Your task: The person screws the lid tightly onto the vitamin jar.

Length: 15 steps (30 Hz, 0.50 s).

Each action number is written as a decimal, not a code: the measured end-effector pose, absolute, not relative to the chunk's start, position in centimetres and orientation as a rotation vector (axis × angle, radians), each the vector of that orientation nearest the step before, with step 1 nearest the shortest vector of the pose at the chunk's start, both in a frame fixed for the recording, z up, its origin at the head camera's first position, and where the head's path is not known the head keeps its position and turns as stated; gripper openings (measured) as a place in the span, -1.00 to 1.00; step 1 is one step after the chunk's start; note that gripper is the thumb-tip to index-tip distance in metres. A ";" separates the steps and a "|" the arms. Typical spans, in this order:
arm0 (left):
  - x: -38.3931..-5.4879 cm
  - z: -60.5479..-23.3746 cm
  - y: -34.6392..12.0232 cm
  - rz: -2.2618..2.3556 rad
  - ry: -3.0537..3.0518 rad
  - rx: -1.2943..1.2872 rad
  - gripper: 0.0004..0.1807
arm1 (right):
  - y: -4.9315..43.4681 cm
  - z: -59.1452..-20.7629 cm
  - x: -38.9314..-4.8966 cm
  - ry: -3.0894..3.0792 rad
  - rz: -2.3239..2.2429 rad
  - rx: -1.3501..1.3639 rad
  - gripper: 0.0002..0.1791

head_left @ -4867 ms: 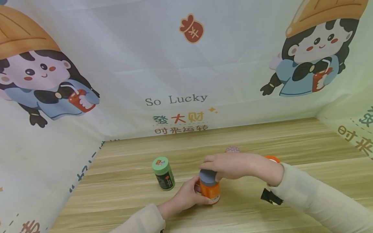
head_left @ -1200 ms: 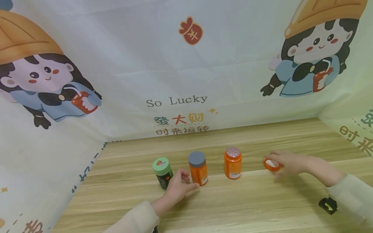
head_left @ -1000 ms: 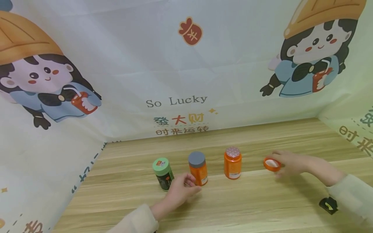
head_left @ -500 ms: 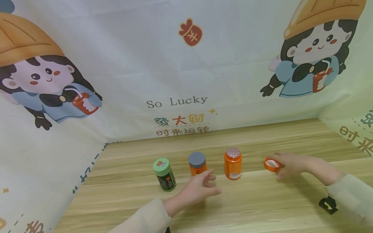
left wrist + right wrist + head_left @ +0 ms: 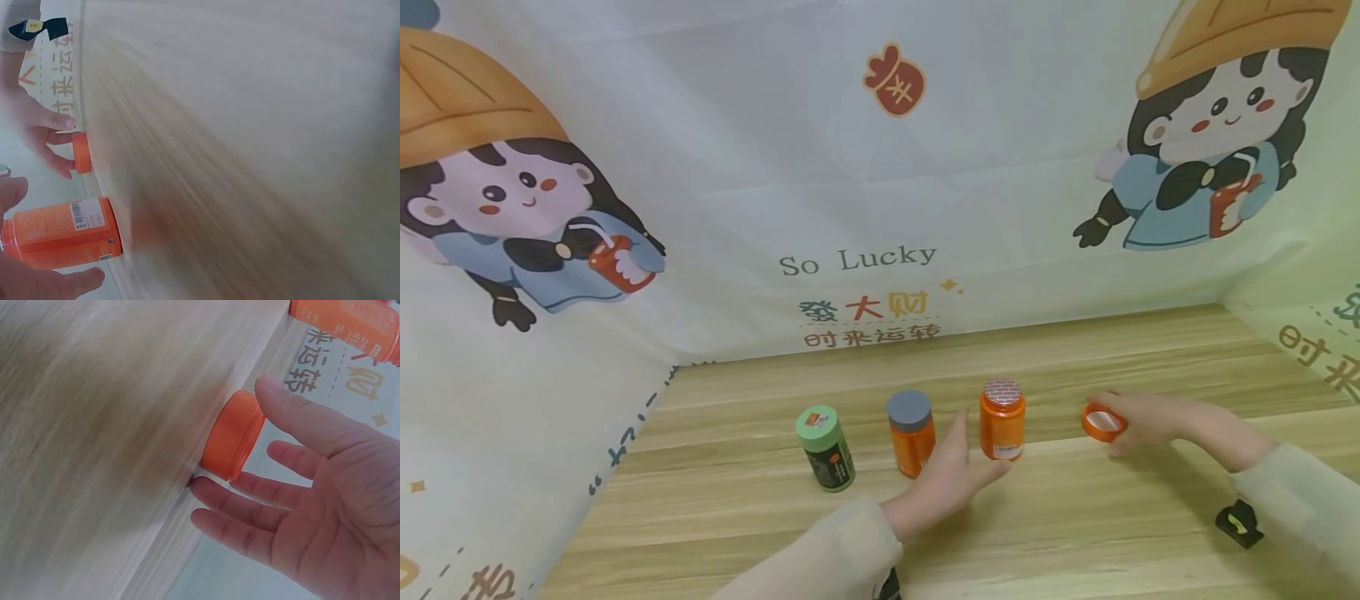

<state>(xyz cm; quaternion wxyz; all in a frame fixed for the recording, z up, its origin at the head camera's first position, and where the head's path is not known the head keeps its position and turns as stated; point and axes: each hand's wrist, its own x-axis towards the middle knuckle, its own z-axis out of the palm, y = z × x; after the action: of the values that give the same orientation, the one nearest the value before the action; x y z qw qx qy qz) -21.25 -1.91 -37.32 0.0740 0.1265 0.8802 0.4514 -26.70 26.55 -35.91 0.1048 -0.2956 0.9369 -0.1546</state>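
Note:
My left hand [image 5: 951, 479] reaches with spread thumb and fingers toward an upright orange jar [image 5: 1002, 425] whose mouth is covered by a patterned seal. In the left wrist view, thumb and finger lie on either side of that jar [image 5: 65, 231], with no firm grip visible. My right hand [image 5: 1150, 421] holds an orange lid [image 5: 1102, 423] on the table, its white inside facing up. The right wrist view shows the thumb at one edge of the lid [image 5: 231, 434] and fingers around the opposite edge.
Left of the unlidded jar stands an orange jar with a grey lid [image 5: 912, 433], close to my left hand. Farther left is a dark jar with a green lid [image 5: 825, 450]. A printed cloth [image 5: 737, 167] encloses the wooden table [image 5: 737, 533] at the back and sides.
The grey-lidded jar was held by both hands earlier and now stands released farther back. My left hand has moved right to the unlidded jar; my right hand went to the orange lid and stays there.

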 end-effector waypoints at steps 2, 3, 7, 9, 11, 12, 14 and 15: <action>-21.6 -37.4 -1.4 1.385 2.650 0.361 -0.04 | 26.6 -36.0 -26.9 2.767 -0.450 -0.879 -0.19; -21.8 -37.4 -1.1 1.392 2.658 0.354 -0.05 | 26.6 -36.1 -27.0 2.769 -0.447 -0.879 -0.20; -22.5 -37.5 -0.3 1.439 2.660 0.320 -0.05 | 26.9 -36.3 -27.3 2.773 -0.438 -0.887 -0.21; -22.8 -37.5 -0.1 1.473 2.650 0.306 -0.06 | 27.0 -36.4 -27.4 2.771 -0.438 -0.883 -0.22; -23.1 -37.6 0.1 1.494 2.647 0.306 -0.07 | 27.1 -36.4 -27.5 2.772 -0.431 -0.883 -0.22; -23.2 -37.6 0.2 1.500 2.651 0.318 -0.09 | 27.1 -36.4 -27.5 2.772 -0.429 -0.884 -0.22; -23.4 -37.8 0.4 1.509 2.663 0.358 -0.14 | 27.1 -36.4 -27.6 2.774 -0.424 -0.888 -0.22; -23.5 -37.9 0.4 1.516 2.671 0.381 -0.17 | 27.1 -36.4 -27.6 2.778 -0.419 -0.889 -0.23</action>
<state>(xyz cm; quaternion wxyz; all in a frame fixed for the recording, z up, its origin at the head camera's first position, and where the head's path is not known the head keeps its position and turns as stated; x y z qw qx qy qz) -23.46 0.43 -37.90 0.0232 0.1231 0.8629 0.4897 -27.58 27.14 -36.38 0.0975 -0.3001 0.9383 -0.1417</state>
